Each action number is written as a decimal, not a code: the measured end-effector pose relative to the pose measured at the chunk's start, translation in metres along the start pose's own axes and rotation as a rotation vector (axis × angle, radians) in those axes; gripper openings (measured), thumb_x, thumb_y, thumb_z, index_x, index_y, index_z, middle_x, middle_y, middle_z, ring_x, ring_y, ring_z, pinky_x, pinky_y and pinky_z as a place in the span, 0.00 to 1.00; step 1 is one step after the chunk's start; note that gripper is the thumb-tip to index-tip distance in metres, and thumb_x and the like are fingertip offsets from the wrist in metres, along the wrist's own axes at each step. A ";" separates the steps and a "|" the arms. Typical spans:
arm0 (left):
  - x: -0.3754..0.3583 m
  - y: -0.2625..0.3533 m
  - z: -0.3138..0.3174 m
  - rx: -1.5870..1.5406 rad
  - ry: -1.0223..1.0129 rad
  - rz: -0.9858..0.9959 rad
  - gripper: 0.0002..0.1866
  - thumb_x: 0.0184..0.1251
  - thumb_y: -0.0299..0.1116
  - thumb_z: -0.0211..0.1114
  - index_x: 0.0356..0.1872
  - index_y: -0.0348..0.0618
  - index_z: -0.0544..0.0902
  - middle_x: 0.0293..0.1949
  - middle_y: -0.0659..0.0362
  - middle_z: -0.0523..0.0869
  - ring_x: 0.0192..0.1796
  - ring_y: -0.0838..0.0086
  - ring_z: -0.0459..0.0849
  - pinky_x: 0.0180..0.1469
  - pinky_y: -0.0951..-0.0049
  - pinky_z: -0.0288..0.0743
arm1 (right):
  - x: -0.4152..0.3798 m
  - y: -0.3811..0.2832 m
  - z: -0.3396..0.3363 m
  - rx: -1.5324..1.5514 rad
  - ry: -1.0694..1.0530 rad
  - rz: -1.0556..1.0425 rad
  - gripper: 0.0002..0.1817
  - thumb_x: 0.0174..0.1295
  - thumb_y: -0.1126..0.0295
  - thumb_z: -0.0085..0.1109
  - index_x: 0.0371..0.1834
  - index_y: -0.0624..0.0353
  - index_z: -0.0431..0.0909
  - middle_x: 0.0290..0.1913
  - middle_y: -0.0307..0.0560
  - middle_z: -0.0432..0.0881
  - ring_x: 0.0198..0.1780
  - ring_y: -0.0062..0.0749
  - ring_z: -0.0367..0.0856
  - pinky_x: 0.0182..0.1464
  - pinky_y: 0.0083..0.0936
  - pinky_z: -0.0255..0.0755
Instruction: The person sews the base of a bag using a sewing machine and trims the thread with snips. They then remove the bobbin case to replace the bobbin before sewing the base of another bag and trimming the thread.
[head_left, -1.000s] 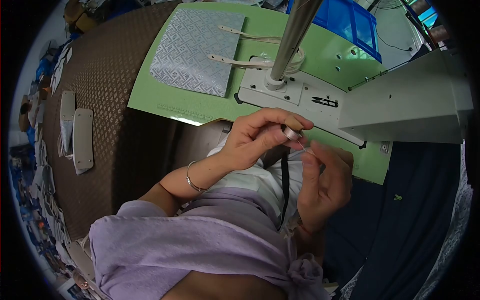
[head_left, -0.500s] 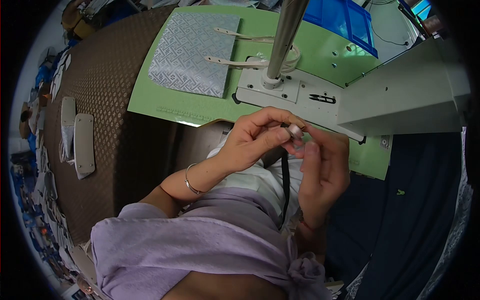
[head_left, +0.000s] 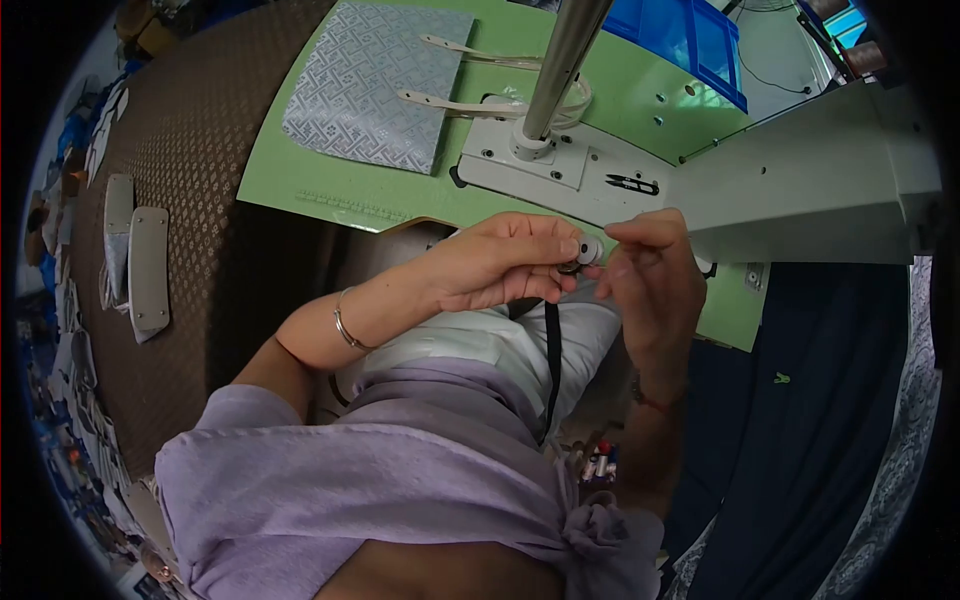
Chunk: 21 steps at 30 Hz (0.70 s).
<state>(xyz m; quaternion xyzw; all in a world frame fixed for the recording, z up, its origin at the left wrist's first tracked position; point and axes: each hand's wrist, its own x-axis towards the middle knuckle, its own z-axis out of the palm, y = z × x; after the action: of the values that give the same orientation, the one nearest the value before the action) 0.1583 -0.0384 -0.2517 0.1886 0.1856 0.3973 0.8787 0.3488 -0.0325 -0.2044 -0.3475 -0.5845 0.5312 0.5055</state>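
Observation:
A small pale bobbin (head_left: 590,250) with a hole in its middle is pinched between the thumb and fingers of my left hand (head_left: 510,258), its flat face towards me. A dark metal piece, perhaps a bobbin case (head_left: 570,268), sits in the same fingers just below it. Close by on the right is my right hand (head_left: 658,285), its fingers curled and drawn together near the bobbin. Whatever they pinch, perhaps a thread, is too fine to make out. Both hands are above my lap, in front of the sewing machine's white base (head_left: 575,165).
A steel post (head_left: 560,80) rises from the base, with black thread snips (head_left: 632,184) beside it. On the green table (head_left: 290,190) lie a silver patterned panel (head_left: 380,85) and cream straps (head_left: 445,106). A blue crate (head_left: 680,50) stands behind. Cream pieces (head_left: 150,270) lie on brown cloth at left.
The bobbin has turned so its flat face shows. My left hand has straightened and lies flatter, while the right fingers have drawn slightly away to the right. The view has shifted a little.

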 end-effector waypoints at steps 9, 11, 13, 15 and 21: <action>0.005 0.012 -0.006 -0.004 0.000 -0.225 0.15 0.75 0.33 0.55 0.51 0.29 0.76 0.47 0.50 0.84 0.42 0.77 0.86 0.40 0.83 0.84 | 0.019 -0.027 -0.018 -1.119 -0.552 -0.497 0.20 0.46 0.81 0.67 0.45 0.58 0.80 0.36 0.41 0.74 0.30 0.32 0.75 0.32 0.27 0.73; 0.004 0.012 -0.007 -0.005 0.004 -0.229 0.15 0.76 0.33 0.54 0.52 0.29 0.76 0.47 0.50 0.84 0.43 0.76 0.87 0.40 0.83 0.84 | 0.020 -0.027 -0.018 -1.117 -0.501 -0.487 0.18 0.47 0.78 0.69 0.44 0.58 0.80 0.32 0.40 0.75 0.31 0.34 0.74 0.33 0.27 0.73; 0.003 0.014 -0.010 0.043 0.061 -0.115 0.17 0.77 0.31 0.52 0.57 0.27 0.74 0.50 0.48 0.83 0.48 0.73 0.86 0.46 0.80 0.84 | 0.018 -0.023 -0.019 -0.991 -0.454 -0.390 0.16 0.50 0.78 0.69 0.43 0.58 0.80 0.31 0.40 0.76 0.31 0.31 0.75 0.33 0.24 0.73; 0.003 0.007 -0.011 0.116 0.111 0.036 0.17 0.77 0.30 0.51 0.59 0.28 0.72 0.54 0.49 0.81 0.52 0.72 0.84 0.51 0.78 0.82 | 0.012 -0.015 -0.018 -0.861 -0.411 -0.293 0.14 0.52 0.78 0.69 0.43 0.59 0.81 0.31 0.40 0.77 0.30 0.29 0.76 0.33 0.22 0.73; -0.003 -0.012 0.010 0.599 0.155 0.502 0.18 0.77 0.26 0.48 0.63 0.36 0.74 0.63 0.55 0.77 0.63 0.73 0.76 0.62 0.75 0.72 | -0.005 0.021 0.010 -0.200 -0.083 0.115 0.08 0.61 0.77 0.66 0.41 0.64 0.79 0.35 0.42 0.84 0.34 0.14 0.80 0.38 0.13 0.74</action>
<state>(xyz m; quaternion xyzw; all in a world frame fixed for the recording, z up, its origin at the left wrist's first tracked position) 0.1684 -0.0494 -0.2483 0.4457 0.3071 0.5410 0.6437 0.3378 -0.0354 -0.2250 -0.4069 -0.6339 0.5123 0.4125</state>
